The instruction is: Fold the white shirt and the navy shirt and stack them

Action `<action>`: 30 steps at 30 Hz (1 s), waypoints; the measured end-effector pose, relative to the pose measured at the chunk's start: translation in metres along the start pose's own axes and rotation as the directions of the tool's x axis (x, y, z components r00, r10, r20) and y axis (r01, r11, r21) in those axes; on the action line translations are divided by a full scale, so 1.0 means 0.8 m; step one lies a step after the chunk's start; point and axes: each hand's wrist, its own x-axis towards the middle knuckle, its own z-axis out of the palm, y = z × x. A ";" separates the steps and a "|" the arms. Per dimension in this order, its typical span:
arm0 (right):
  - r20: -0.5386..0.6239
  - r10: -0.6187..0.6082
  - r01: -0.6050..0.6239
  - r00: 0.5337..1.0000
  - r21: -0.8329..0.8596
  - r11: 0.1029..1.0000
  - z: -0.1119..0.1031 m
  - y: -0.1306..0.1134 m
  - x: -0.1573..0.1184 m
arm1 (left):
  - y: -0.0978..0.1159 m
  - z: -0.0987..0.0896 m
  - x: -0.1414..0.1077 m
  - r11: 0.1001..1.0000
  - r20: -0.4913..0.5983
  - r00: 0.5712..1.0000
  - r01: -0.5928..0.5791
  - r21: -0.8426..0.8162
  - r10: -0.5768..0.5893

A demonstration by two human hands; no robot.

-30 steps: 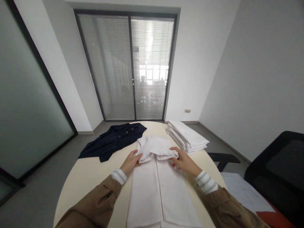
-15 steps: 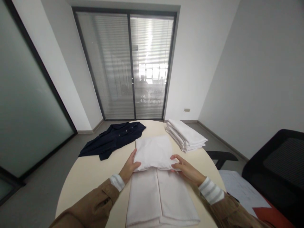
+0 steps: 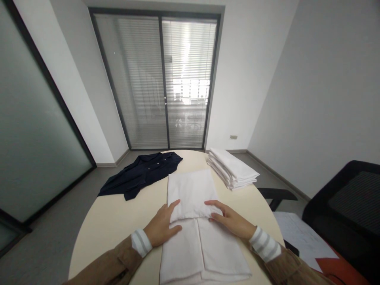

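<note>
A white cloth (image 3: 190, 190) lies lengthwise in front of me, its far end folded back toward me into a flap. Below the flap's edge, two panels meet along a line down the middle. My left hand (image 3: 162, 225) rests at the flap's left edge, thumb and forefinger spread apart over the fabric. On the right edge lies my right hand (image 3: 233, 217), forefinger on top of the flap and thumb close to its near edge, with a gap between them. The other fingers of both hands are mostly hidden.
A round cream table (image 3: 113, 225) carries everything. A dark navy buttoned garment (image 3: 145, 170) lies at the back left, and a stack of folded white cloth (image 3: 233, 168) at the back right. A black office chair (image 3: 347, 206) with papers (image 3: 303, 233) stands at the right.
The flap, raised at its near edge before, now lies flatter and reaches slightly closer to me. Both hands have shifted from gripping its corners to resting on it, the left one lower.
</note>
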 end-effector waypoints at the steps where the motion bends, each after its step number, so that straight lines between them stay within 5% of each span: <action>1: -0.003 -0.004 0.004 1.000 -0.009 1.000 -0.001 0.002 0.002 | -0.002 0.000 0.005 1.000 0.012 1.000 -0.007 0.029 0.007; 10: -0.091 -0.041 0.033 0.995 -0.084 0.996 -0.015 0.021 0.043 | -0.018 -0.011 0.064 0.995 -0.039 0.998 -0.054 0.080 0.058; 17: -0.054 -0.100 0.100 0.994 0.010 0.995 -0.019 0.017 0.035 | -0.017 -0.010 0.052 0.995 -0.094 0.992 -0.081 0.060 0.087; 23: 0.017 0.000 -0.003 1.000 0.173 0.985 -0.018 0.016 0.029 | -0.005 -0.022 0.037 0.992 -0.060 0.997 -0.048 -0.120 0.041; 26: -0.053 0.014 -0.010 0.998 0.084 0.996 -0.015 0.014 0.028 | 0.006 -0.026 0.032 0.988 -0.081 0.996 0.013 -0.157 -0.026; 30: -0.223 -0.042 -0.012 0.974 -0.238 0.971 -0.009 0.008 0.023 | 0.024 -0.021 0.025 0.973 -0.130 0.978 0.136 -0.185 -0.161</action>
